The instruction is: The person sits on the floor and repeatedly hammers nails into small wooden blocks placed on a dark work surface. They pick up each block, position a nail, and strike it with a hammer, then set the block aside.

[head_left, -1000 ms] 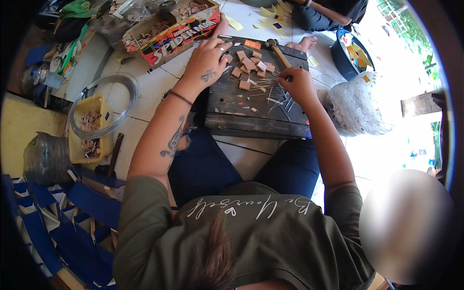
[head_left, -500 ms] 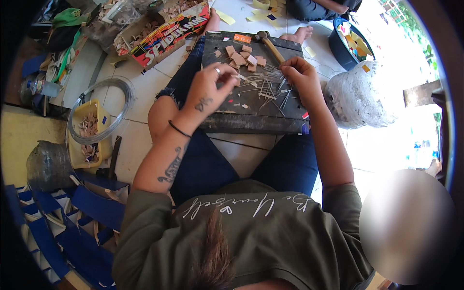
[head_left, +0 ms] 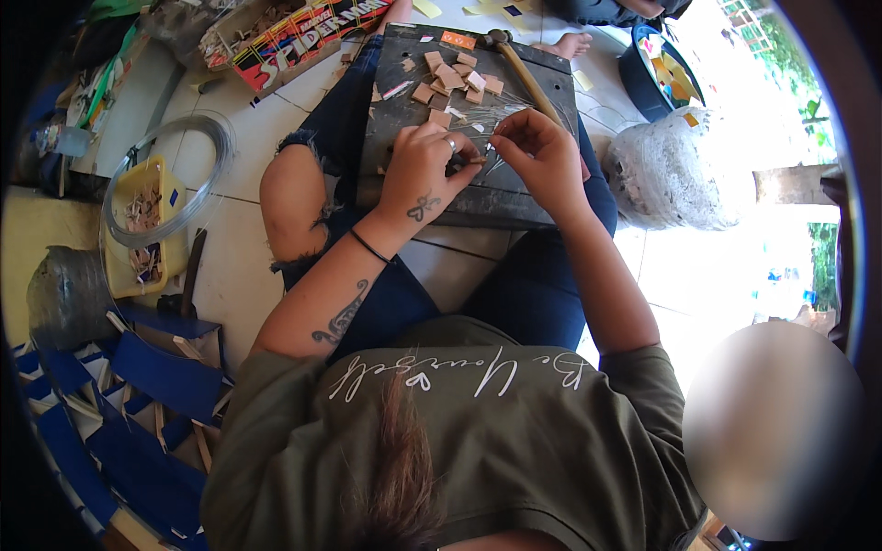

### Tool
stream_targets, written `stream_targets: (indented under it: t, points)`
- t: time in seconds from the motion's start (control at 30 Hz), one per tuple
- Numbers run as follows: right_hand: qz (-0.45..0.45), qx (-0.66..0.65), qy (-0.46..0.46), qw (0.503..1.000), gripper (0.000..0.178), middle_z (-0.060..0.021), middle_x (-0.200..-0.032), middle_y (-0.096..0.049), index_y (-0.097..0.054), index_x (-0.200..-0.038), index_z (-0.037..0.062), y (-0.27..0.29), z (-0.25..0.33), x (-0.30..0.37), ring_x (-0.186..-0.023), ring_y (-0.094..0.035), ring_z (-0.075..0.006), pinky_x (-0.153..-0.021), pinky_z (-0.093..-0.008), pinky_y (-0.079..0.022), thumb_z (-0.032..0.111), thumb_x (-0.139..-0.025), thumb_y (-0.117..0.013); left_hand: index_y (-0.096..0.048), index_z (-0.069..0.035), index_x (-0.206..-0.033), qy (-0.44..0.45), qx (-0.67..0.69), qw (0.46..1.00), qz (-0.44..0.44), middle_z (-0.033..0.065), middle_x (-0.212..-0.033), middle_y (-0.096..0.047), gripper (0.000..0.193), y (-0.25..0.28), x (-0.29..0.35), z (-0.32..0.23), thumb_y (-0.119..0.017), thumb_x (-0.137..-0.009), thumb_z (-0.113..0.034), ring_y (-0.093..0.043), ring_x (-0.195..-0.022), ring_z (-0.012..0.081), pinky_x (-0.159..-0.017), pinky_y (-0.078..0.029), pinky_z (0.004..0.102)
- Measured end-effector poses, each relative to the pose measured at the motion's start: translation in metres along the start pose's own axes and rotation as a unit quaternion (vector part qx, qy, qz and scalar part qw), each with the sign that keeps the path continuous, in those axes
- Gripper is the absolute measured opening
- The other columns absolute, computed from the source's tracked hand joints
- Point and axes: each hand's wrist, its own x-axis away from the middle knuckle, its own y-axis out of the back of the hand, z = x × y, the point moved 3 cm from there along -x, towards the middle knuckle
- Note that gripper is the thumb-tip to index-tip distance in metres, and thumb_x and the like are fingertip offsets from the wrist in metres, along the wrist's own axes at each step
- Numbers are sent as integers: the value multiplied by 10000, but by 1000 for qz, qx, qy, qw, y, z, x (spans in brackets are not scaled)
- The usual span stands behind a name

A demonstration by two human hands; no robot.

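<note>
Over the dark work board (head_left: 390, 73), my left hand (head_left: 424, 170) is closed with a small wooden block (head_left: 478, 160) between thumb and fingers. Close by on its right, my right hand (head_left: 540, 165) pinches the end of what looks like a thin wire (head_left: 488, 147), its tip near the block. Several loose wooden blocks (head_left: 450, 78) lie scattered on the board beyond my hands. Short cut wires (head_left: 491, 116) spread out beneath and behind my right hand, partly hidden by it. A hammer (head_left: 519, 69) with a wooden handle rests along the board's right side.
A coil of wire (head_left: 225, 151) leans over a yellow basin (head_left: 156, 262) of wood pieces at left. Blue panels (head_left: 165, 367) lie nearer. Beyond are a printed cardboard box (head_left: 303, 41), a dark tub (head_left: 634, 78) and a wrapped bundle (head_left: 671, 170). Another person's foot (head_left: 571, 46) is past the board.
My left hand has come down and right with the block, and my right hand has moved left and nearer. The two hands are now close together. The view has shifted slightly.
</note>
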Motion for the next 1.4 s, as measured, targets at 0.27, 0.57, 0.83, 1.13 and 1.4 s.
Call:
stream_targets:
  t: [0.27, 0.57, 0.83, 1.13, 1.4]
  points:
    - [-23, 82, 56, 995, 125, -63, -806, -708, -644, -880, -16, -1, 13, 9, -751, -685, -110, -712, -256, -541, 48, -828, -738, -682, -121, -778, 0, -2, 1000, -5, -15, -764, -676, 105, 0, 0, 0, -776, -734, -136, -609, -825, 205, -837, -411, 375]
    - [-10, 112, 67, 991, 128, -50, -834, -713, -664, -902, -6, -3, 14, 10, -799, -696, -110, -742, -252, -531, 66, -836, -746, -681, -117, -770, -5, 1, 1000, -3, -6, -766, -673, 102, -2, 1, 3, -775, -736, -137, -611, -836, 209, -845, -410, 377]
    - [-3, 151, 112, 982, 110, -80, -807, -706, -653, -867, -18, -3, 17, 8, -761, -698, -137, -711, -269, -538, 42, -821, -733, -680, -117, -784, -2, -2, 1000, -3, 4, -768, -671, 102, -2, 2, 2, -769, -745, -149, -615, -843, 215, -850, -412, 381]
    - [19, 137, 126, 982, 111, -115, -794, -695, -656, -869, -7, -2, 16, 4, -732, -690, -199, -703, -313, -535, 66, -816, -721, -678, -8, -839, 30, 92, 995, 1, 106, -801, -660, 107, -4, -8, -2, -739, -789, -81, -642, -775, 280, -703, -489, 362]
    - [-126, 496, 78, 855, 435, -163, -1092, -621, -572, -1199, 29, 48, -15, -15, -985, -626, -350, -871, -421, -501, 321, -893, -674, -648, -3, -784, 15, 132, 991, -25, 123, -775, -638, 99, -7, -7, -5, -700, -824, -78, -621, -701, 311, -639, -491, 386]
